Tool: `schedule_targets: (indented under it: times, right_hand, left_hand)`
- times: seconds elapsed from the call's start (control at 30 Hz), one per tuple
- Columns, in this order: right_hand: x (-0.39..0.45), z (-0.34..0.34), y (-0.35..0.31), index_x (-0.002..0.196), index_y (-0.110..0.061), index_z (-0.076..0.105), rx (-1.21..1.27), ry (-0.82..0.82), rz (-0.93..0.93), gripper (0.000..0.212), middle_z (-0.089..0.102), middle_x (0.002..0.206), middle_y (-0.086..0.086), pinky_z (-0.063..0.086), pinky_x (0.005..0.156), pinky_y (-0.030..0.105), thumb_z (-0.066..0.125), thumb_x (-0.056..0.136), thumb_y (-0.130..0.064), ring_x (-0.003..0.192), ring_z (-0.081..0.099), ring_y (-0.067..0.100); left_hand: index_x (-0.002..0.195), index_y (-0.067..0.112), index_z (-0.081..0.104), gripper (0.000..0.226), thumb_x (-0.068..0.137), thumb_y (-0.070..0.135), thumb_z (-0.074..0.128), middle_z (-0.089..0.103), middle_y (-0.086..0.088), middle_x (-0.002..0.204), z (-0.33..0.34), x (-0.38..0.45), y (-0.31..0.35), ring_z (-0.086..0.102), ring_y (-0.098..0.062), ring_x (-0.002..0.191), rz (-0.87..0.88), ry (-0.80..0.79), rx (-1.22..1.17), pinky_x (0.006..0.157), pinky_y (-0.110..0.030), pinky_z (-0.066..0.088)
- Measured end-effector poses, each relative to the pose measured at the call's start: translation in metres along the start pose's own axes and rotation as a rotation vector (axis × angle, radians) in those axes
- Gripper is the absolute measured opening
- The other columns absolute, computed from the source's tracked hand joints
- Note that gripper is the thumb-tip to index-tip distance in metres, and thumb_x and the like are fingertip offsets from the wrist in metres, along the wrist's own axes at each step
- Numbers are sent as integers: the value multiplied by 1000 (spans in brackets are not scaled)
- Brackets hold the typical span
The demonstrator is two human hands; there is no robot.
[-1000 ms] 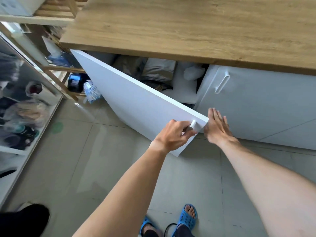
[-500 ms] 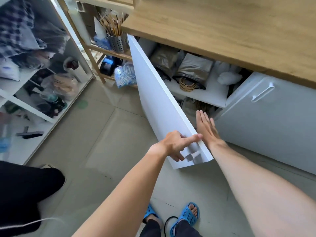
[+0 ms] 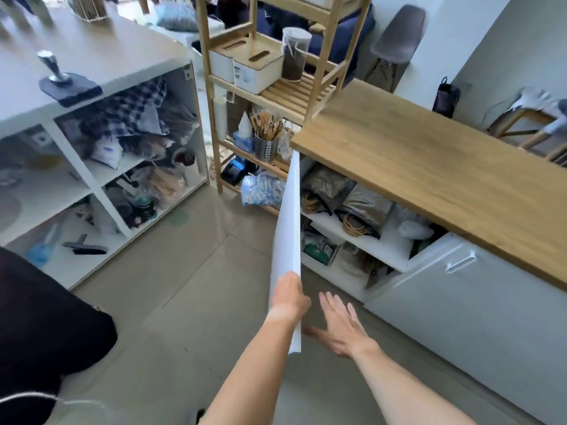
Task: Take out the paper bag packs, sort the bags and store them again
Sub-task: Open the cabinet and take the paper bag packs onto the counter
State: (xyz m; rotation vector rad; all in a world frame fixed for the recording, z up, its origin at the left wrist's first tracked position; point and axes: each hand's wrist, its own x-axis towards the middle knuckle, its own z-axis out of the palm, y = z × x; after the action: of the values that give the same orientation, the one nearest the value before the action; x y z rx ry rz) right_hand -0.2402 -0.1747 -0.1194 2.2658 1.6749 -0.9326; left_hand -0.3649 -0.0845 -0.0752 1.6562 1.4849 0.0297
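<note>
Paper bag packs (image 3: 346,197) sit shelved, well beyond both hands (image 3: 339,325).

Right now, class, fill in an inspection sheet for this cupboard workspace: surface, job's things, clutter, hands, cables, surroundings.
Surface: wooden countertop, bare where visible.
Job's things: white cupboard door swung wide open; grey bag packs on the upper shelf inside, bound with rubber bands.
Clutter: mixed items on the cupboard's lower shelf, too small to identify.
Hands: left hand grips the door's edge; right hand open, fingers spread, holding nothing.
Cables: nothing seen.
Surroundings: wooden rack with boxes and a utensil holder; white open shelving, crowded; tiled floor.
</note>
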Motion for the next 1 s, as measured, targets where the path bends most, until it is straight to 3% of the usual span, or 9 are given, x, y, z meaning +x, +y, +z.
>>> schedule_targets:
  times: [0.07,0.17,0.33,0.57,0.67,0.73,0.8,1.0]
  right_hand:
    - [-1,-12,-12,157,-14,-5,-87,45,-6,102,-6,165,2,-5,123,42,41,86,-72,151,-8,16]
    - [-6,-45,-17,157,-11,-5,-107,85,44,96,-6,165,6,-4,123,43,42,91,-63,152,-7,18]
    - [3,-82,-10,157,-11,-3,-116,194,95,90,-4,165,6,-3,123,42,39,94,-60,152,-6,19]
    - [13,-80,-1,157,-9,-1,-138,229,128,88,-3,165,9,-1,123,43,39,95,-57,152,-4,21]
    - [20,-75,-4,157,-8,-1,-130,215,112,89,-3,165,9,-1,123,42,40,95,-58,152,-4,21]
    - [23,-72,-7,157,-8,-1,-131,215,102,90,-3,165,9,-1,122,42,41,95,-58,152,-4,21]
    - [26,-72,-9,157,-8,-1,-136,213,85,90,-3,165,9,-1,122,42,41,95,-57,152,-4,21]
    - [36,-75,-12,157,-8,-1,-138,213,55,88,-3,165,9,0,122,42,41,96,-56,152,-3,21]
  left_hand:
    - [86,7,50,9,82,-2,50,56,-13,96,-13,-11,-13,57,-37,98,-30,54,40,81,-36,48]
    - [108,0,59,28,84,0,46,59,-18,116,-34,-15,-45,57,-40,109,-62,133,119,88,-37,46]
    - [93,-1,58,18,80,4,48,61,-19,105,-73,-10,-76,61,-41,97,-54,238,197,76,-40,50]
    - [88,-1,56,18,78,14,61,61,-20,104,-90,-6,-81,62,-40,97,-33,175,209,70,-39,52]
    - [71,8,44,19,78,12,62,60,-19,99,-95,-3,-84,63,-38,95,-42,166,209,60,-32,43]
    - [63,10,34,29,78,9,59,59,-20,95,-100,-2,-87,63,-39,97,-49,171,234,59,-36,45]
    - [64,10,33,30,80,9,59,60,-21,99,-106,-1,-89,62,-40,98,-46,174,267,66,-40,51]
    - [73,0,44,16,80,9,54,50,-16,87,-122,7,-106,56,-40,83,-63,201,286,58,-31,37]
